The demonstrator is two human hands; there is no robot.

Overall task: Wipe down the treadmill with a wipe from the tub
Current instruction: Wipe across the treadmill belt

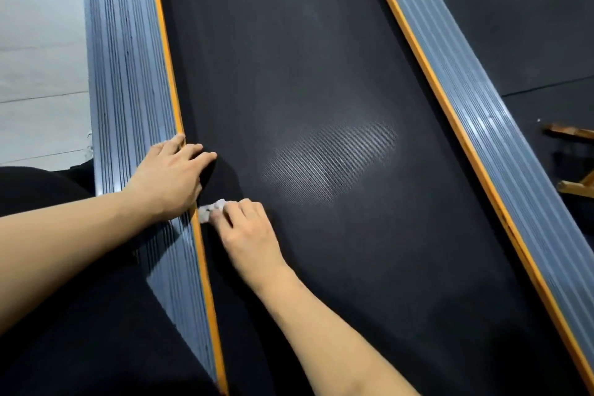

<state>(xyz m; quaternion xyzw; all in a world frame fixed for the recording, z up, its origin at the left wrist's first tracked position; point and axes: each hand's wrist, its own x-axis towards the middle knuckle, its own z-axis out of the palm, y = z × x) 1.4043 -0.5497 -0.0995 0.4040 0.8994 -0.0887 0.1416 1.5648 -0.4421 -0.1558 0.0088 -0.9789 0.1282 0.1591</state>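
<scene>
**gymrat_42:** Head cam looking down a treadmill. Black belt (321, 74) runs up the middle, with a grey ribbed side rail (128, 74) on the left and another rail (466, 90) on the right, each edged by an orange strip (167, 58) next to the belt. Where's the wipe?

**beltcleaner:** Wipe (210, 210) is a small white crumpled wad at the near left edge of the belt, right against the orange strip. The right hand (249, 231) has it: fingers curled over it, pressing it onto the belt, so most of it is hidden under the fingertips.

**gymrat_42:** And the left hand (170, 177)?

**beltcleaner:** Flat, holding nothing. Palm lies across the left rail and strip, fingers stretched out onto the belt just beyond the wipe. The two hands are close but I can't see them touching.

**gymrat_42:** What's the pale blotch (331, 164)?

**beltcleaner:** A lighter patch mid-belt where the woven texture shows, right of both hands. Also a pale floor (38, 42) on the far left, dark mat (530, 26) on the right with some wooden thing (575, 164) at the edge.
</scene>
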